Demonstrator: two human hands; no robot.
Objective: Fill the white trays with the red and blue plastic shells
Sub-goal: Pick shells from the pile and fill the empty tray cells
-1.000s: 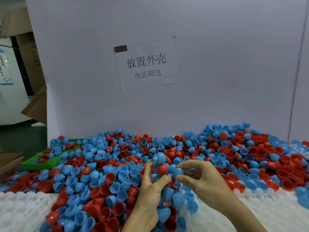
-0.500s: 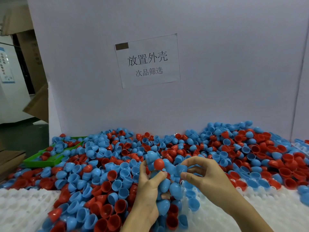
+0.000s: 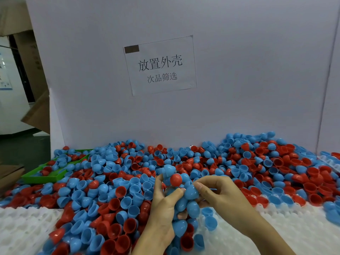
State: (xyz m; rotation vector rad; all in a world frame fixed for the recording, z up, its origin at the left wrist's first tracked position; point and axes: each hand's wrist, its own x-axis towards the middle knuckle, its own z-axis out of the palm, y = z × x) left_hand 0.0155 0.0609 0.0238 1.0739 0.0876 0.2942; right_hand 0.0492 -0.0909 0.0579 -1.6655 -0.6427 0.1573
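Big picture first: a huge heap of red and blue shells (image 3: 114, 188) covers the bench, banked against the white board (image 3: 239, 89) with its paper sign (image 3: 160, 65) well beyond the fingers. The white trays (image 3: 24, 225) show at both near corners, left and right of the hands, and most pockets in view look bare; a few blue shells sit in or on the right-hand tray just below the right fingers. So by my reckoning the filling has hardly started and nearly the whole pile is left. A green tray (image 3: 46, 176) sits far out to the left, half buried.

Now the hands. The left hand (image 3: 161, 205) is curled round a nested stack of blue shells (image 3: 182, 214), long axis running from the palm up and away to the fingertips, domes mostly showing toward the camera. A red shell (image 3: 176, 179) perches above the left thumb, rounded side toward us. The right hand (image 3: 220, 196) pinches one blue shell (image 3: 191, 192) at the stack, between thumb and forefinger, dome facing us.
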